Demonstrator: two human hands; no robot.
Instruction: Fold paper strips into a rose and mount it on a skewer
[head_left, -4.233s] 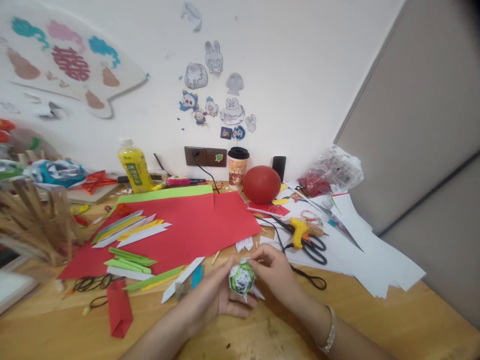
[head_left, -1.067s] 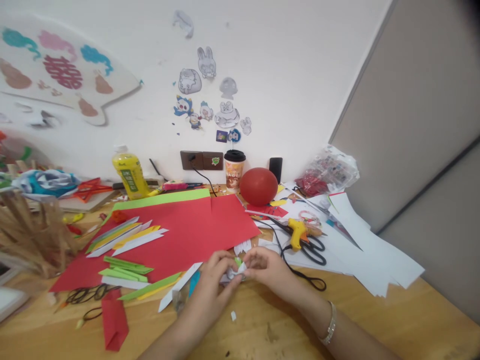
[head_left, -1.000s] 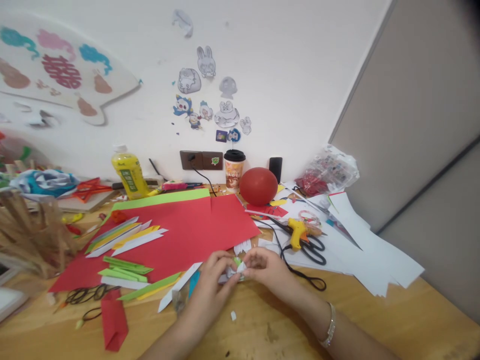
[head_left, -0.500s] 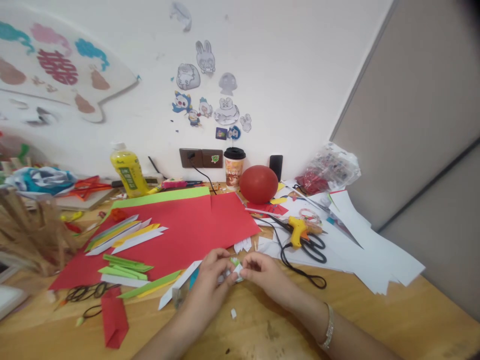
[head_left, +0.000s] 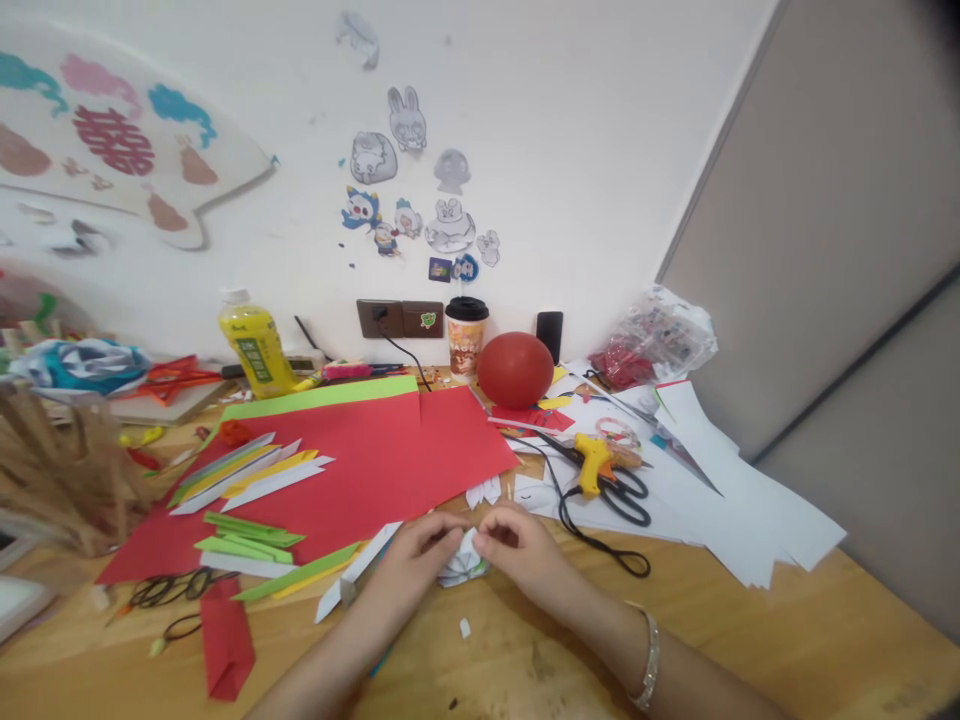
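Observation:
Between my hands is a small folded paper piece (head_left: 463, 566), mostly white with a bit of green at its edge. My left hand (head_left: 426, 548) pinches it from the left, thumb and fingers closed at its upper edge. From the right, my right hand (head_left: 519, 548) pinches the same piece with thumb and forefinger. The fingertips of both hands nearly meet and partly hide the fold. A tiny white paper scrap (head_left: 465, 628) lies on the table just below. Folded white strips (head_left: 358, 572) lie beside my left forearm.
A red paper sheet (head_left: 397, 460) bears folded strips (head_left: 251, 475). To the right are a yellow glue gun (head_left: 594, 464), black-handled scissors (head_left: 626, 498) and white paper (head_left: 720, 510). Behind stand a red balloon (head_left: 515, 370), a lidded cup (head_left: 466, 340) and a yellow bottle (head_left: 257, 345).
My left hand has shifted slightly, its fingers now closer to the right fingertips. More of the white paper piece shows below the fingers. Things on the table stay where they were.

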